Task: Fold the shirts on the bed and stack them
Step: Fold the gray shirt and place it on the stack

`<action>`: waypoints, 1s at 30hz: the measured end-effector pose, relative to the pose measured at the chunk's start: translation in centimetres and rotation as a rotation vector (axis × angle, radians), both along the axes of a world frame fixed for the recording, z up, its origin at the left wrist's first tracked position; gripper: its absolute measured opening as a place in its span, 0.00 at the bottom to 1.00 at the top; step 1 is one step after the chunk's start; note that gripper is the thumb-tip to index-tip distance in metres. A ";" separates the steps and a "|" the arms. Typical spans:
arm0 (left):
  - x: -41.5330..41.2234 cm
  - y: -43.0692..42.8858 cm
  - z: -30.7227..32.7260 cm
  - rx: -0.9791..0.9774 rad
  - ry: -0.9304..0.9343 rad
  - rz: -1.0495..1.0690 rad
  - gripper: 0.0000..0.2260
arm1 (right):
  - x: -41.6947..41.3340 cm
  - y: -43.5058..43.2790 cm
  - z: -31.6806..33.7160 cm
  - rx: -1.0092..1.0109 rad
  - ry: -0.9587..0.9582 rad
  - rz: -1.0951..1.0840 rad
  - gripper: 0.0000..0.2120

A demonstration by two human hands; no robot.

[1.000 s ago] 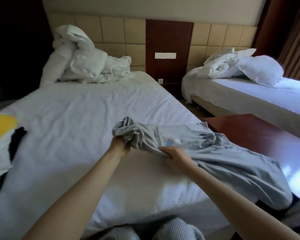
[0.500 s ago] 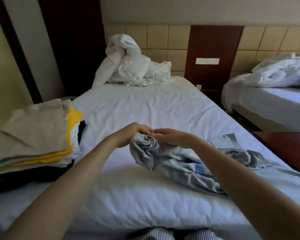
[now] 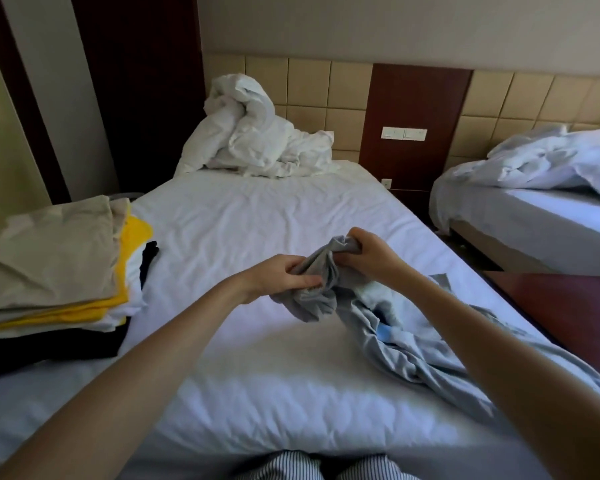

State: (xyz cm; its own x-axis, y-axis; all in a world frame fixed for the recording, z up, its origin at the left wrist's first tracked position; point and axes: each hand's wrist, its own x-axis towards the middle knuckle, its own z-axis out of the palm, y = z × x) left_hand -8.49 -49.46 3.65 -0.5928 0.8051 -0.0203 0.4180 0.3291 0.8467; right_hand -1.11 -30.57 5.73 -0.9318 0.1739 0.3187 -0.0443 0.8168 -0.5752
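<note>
A crumpled light grey-blue cotton shirt (image 3: 416, 355) lies on the white-sheeted bed (image 3: 257, 209) just right of the middle. Its long axis runs on a diagonal: the bunched upper end points toward about 11 o'clock, and the rest trails off toward 4 o'clock, where it reaches the bed's right edge. That upper end is lifted off the sheet, and both hands hold it. The left hand (image 3: 284, 275) has its fingers curled and its thumb pressed over a gathered fold on the shirt's 9 o'clock side. The right hand (image 3: 371, 258) is closed in a fist round the very tip, a little higher and toward 1 o'clock from the left one. The two hands are close together with only the twisted cloth between them. A small bright blue patch shows in the folds below the right wrist. At 9 o'clock, well apart from the shirt, a stack of folded shirts (image 3: 49, 251) sits at the bed's left edge, beige on top, then yellow, white and black beneath. At 12 o'clock a rumpled white duvet (image 3: 257, 140) is heaped against the tan padded headboard (image 3: 309, 84). At 2 o'clock stands a second bed (image 3: 534, 216), and at 3 o'clock a dark reddish wooden counter (image 3: 561, 306) stands beside the near bed.
</note>
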 end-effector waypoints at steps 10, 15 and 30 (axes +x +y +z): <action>-4.3 -4.5 0.9 -0.364 0.379 0.373 0.13 | 3.1 2.5 -0.8 -0.299 0.161 -0.107 0.12; -0.5 -3.4 1.2 -0.064 0.143 0.254 0.22 | 3.0 0.8 1.3 -0.308 0.120 0.047 0.10; 3.2 -1.6 3.9 0.177 -0.069 0.035 0.09 | 4.3 1.0 -0.1 0.146 -0.532 0.361 0.07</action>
